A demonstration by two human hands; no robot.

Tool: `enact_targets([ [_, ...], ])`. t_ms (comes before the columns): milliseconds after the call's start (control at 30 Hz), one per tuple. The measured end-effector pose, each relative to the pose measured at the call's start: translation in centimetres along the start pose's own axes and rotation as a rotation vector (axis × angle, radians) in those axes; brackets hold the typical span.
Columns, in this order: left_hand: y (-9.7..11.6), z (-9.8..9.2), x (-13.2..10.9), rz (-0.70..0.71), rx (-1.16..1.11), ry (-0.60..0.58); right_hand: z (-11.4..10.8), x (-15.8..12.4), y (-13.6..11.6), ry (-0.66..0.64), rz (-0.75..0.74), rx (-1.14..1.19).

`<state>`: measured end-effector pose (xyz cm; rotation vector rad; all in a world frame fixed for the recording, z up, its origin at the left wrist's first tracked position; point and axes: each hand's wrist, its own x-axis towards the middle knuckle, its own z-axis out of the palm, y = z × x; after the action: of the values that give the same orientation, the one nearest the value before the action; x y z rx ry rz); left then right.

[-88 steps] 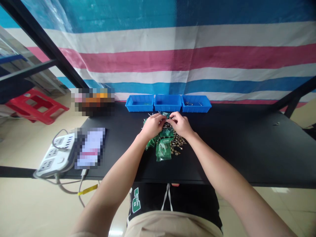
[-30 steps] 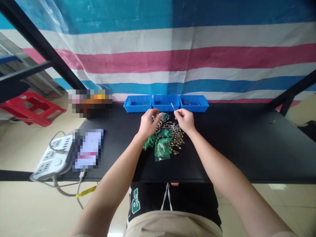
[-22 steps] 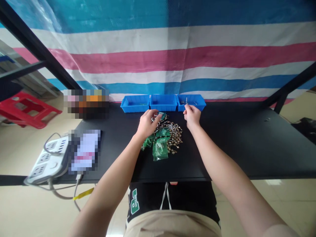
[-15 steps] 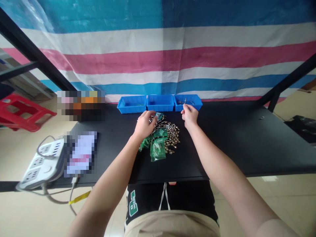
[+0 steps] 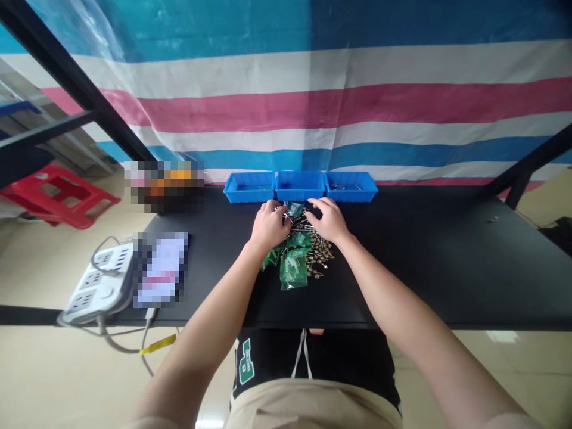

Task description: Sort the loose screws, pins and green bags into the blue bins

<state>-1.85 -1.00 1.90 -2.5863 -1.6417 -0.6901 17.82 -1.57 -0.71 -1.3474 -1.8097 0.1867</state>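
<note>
A heap of small metal pins with round, brass-coloured heads (image 5: 318,253) lies at the middle of the black table. Green plastic bags (image 5: 294,268) with small pieces inside lie on its left and near side. My left hand (image 5: 268,226) rests at the heap's upper left, fingers bent and thumb apart, with pins below and between them. Over the upper right of the heap is my right hand (image 5: 329,221), thumb and forefinger spread, nothing visible between them. Behind both hands stand a left blue bin (image 5: 249,195), a middle blue bin (image 5: 300,195) and a right blue bin (image 5: 353,196) containing a few pins.
On the left are a white power strip (image 5: 100,283) with cables, a blurred flat device (image 5: 161,271) and a blurred box (image 5: 165,187). Black frame posts rise at both sides before a striped sheet (image 5: 268,113). A red stool (image 5: 62,193) stands beyond the table's left end.
My right hand has come back from the right bin to the heap, its pinch opened and the pin no longer in it. My left hand stays at the heap. The view has shifted slightly left.
</note>
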Motion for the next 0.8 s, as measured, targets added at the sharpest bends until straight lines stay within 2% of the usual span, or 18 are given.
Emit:
enact_targets([
  [100, 0.24, 0.04, -0.19, -0.053, 0.020, -0.053, 0.37, -0.35, -0.48, -0.104, -0.114, -0.064],
  [267, 0.57, -0.01, -0.29, -0.057, 0.011, -0.142, 0.87, -0.72, -0.50, -0.253, -0.097, -0.100],
  [600, 0.48, -0.15, -0.04, 0.014, -0.051, -0.160, 0.94, -0.46, -0.13, -0.243, -0.149, -0.056],
  [800, 0.84, 0.01, -0.32, 0.034, 0.015, -0.152, 0.64, -0.54, -0.59, -0.223, -0.166, -0.067],
])
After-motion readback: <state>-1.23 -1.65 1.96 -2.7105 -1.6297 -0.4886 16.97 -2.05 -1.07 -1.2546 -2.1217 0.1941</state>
